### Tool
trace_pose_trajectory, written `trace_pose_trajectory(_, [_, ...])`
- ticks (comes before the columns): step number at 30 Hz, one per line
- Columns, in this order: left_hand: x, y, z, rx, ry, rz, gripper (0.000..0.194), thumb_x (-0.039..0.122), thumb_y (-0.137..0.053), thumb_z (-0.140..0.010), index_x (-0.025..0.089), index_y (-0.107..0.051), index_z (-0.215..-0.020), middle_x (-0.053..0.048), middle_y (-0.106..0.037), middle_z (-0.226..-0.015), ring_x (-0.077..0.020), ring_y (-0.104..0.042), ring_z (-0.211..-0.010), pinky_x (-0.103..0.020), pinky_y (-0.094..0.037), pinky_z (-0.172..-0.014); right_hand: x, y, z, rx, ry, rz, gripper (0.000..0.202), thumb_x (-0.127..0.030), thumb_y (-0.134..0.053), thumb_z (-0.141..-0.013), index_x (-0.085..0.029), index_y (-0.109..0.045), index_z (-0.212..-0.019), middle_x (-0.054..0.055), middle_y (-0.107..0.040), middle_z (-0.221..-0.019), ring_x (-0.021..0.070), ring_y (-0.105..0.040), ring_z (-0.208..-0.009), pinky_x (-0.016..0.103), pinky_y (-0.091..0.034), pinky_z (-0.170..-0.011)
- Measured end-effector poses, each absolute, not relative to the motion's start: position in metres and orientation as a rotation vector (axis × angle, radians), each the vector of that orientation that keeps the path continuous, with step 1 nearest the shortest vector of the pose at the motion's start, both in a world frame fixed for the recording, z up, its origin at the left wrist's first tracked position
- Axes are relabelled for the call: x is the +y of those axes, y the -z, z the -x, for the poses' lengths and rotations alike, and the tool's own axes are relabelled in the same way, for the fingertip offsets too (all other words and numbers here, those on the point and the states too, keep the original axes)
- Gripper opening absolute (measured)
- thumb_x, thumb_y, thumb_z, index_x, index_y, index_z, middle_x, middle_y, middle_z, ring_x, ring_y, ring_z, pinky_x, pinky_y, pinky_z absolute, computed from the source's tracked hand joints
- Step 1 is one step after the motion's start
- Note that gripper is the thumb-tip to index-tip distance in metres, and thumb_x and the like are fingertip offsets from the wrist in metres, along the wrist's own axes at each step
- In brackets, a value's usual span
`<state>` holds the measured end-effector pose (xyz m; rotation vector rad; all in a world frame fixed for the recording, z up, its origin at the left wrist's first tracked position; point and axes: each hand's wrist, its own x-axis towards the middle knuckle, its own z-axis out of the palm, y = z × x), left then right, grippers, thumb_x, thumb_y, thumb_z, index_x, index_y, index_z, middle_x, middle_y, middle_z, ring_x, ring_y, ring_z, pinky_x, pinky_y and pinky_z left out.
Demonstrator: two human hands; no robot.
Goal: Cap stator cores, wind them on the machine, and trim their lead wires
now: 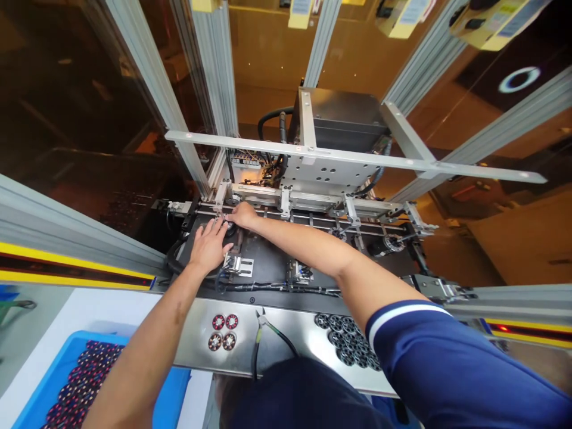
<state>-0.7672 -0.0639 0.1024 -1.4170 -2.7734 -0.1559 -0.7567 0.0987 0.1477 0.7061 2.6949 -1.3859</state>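
Both hands reach into the left end of a black machine bed. My left hand (209, 245) lies over the fixture there with its fingers stretched and its thumb apart, fingertips close to a dark round part (229, 229). My right hand (243, 215) is right beside it, at the rail, with fingers curled together. Whatever those fingers pinch is hidden. A small metal bracket (241, 266) sits just in front of my left thumb. Farther right along the rail (308, 218), another round part (388, 244) rests in the machine.
On the metal ledge (196, 333) lie several red and copper wound rings (229, 341), cutting pliers (263, 322) and several black rings (344, 339). A blue tray (71, 345) of wound parts stands lower left. A metal bar (357, 156) crosses above the machine; aluminium posts (218, 77) frame it.
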Motion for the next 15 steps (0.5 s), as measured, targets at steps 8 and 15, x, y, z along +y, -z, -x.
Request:
trace_pose_trajectory(8, [-0.066, -0.102, 0.772, -2.809, 0.176, 1.465, 0.058, 0.031, -0.054, -0.092, 0.014, -0.046, -0.147, -0.018, -0.039, -0.158, -0.0379, -0.037, -0.145, -0.057, -0.034, -0.113, 0.196, -0.186, 0.615, 2.992, 0.994, -0.124, 0.011, -0.022, -0.066, -0.090, -0.015, -0.072, -0.095, 0.002, -0.072, -0.087, 0.0157, -0.065, -0.082, 0.027, -0.045, -0.082])
trace_pose_trajectory(15, [-0.061, -0.118, 0.783, -2.901, 0.199, 1.479, 0.061, 0.034, -0.058, -0.086, 0.010, -0.052, -0.142, -0.019, -0.045, -0.154, -0.0369, -0.041, -0.143, -0.053, -0.039, -0.113, 0.224, -0.133, 0.590, 3.062, 0.667, 0.159, 0.029, -0.011, -0.073, -0.080, -0.011, -0.069, -0.109, 0.016, -0.064, -0.117, 0.0271, -0.055, -0.107, 0.040, -0.040, -0.095])
